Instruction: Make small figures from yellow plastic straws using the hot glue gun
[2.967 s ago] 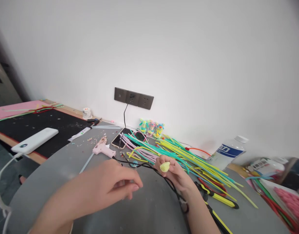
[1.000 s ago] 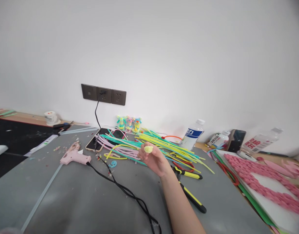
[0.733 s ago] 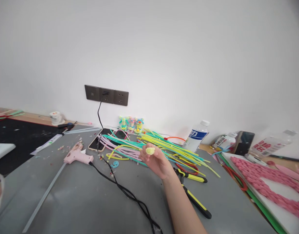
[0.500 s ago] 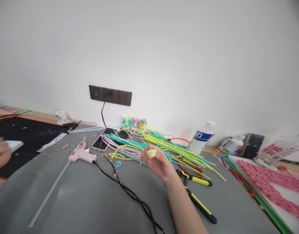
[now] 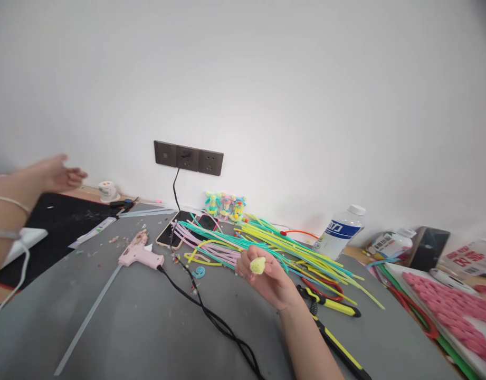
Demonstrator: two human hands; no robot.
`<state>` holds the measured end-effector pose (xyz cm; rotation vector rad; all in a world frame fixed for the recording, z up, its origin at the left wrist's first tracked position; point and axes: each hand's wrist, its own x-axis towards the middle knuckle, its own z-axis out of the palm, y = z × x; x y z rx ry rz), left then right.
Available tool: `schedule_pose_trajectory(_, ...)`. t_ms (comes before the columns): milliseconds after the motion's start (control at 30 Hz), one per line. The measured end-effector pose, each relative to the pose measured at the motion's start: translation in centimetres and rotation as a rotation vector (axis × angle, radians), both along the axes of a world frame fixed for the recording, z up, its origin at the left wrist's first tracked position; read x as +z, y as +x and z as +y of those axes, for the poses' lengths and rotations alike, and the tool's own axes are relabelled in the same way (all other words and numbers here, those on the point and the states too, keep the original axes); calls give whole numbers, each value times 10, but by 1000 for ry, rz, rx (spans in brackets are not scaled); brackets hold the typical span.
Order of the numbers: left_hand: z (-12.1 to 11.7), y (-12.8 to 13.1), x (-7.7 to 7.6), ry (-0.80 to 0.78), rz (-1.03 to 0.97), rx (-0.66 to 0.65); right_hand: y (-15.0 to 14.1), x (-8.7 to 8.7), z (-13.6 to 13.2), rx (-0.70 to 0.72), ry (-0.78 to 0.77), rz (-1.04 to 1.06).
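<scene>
My right hand pinches a small pale-yellow fuzzy ball, which looks like wound pipe cleaner, above the grey table. Behind it lie yellow, teal and lilac pipe cleaners. Yellow-and-black pliers rest beside my right forearm. At the far left, my left hand is raised in front of the wall, blurred, with thumb and fingers apart and nothing visible in them. Below that arm is a white flat box. A pink hot glue gun with a long glue stick in its back lies left of centre.
Black cords cross the table to a wall socket. Three small pipe-cleaner figures stand by the wall. A bottle stands at back right, with pink braided pieces beyond. Phones lie under the pipe cleaners.
My left hand has risen from the left edge and reaches further inward. The view has shifted slightly left. My right hand still pinches the yellow ball, turned a little.
</scene>
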<state>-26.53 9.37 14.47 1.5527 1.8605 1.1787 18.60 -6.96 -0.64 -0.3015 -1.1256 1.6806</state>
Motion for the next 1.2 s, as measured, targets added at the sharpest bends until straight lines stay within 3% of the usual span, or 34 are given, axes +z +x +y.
schedule_pose_trajectory(100,-10,5,-35,-351,-94,-93,0,-1,0,10,-11,-11)
schedule_pose_trajectory(167,-21,13,-41,-515,-104,-240,1,-1,0,3,-16,-12)
schedule_pose_trajectory(233,-35,27,-39,-571,13,-269,1,-1,1,-11,-26,-12)
schedule_pose_trajectory(400,-82,84,-40,-424,383,-523,-1,-3,4,-90,-100,-51)
schedule_pose_trajectory(467,-97,115,-47,-353,451,-664,-3,-6,6,-153,-129,-94)
schedule_pose_trajectory(500,-102,132,-51,-298,430,-662,-3,-7,8,-193,-133,-120)
schedule_pose_trajectory(633,-113,203,-76,-160,-29,-685,-6,-13,17,-397,-133,-189)
schedule_pose_trajectory(800,-111,275,-119,-83,-578,-562,-1,-20,28,-646,-217,-204)
schedule_pose_trajectory(933,-102,298,-140,-72,-673,-614,4,-24,36,-691,-202,-196)
schedule_pose_trajectory(1033,-95,301,-144,-41,-603,-717,6,-26,42,-674,-204,-183)
schedule_pose_trajectory(1200,-90,302,-153,-36,-548,-781,11,-31,46,-597,-231,-185)
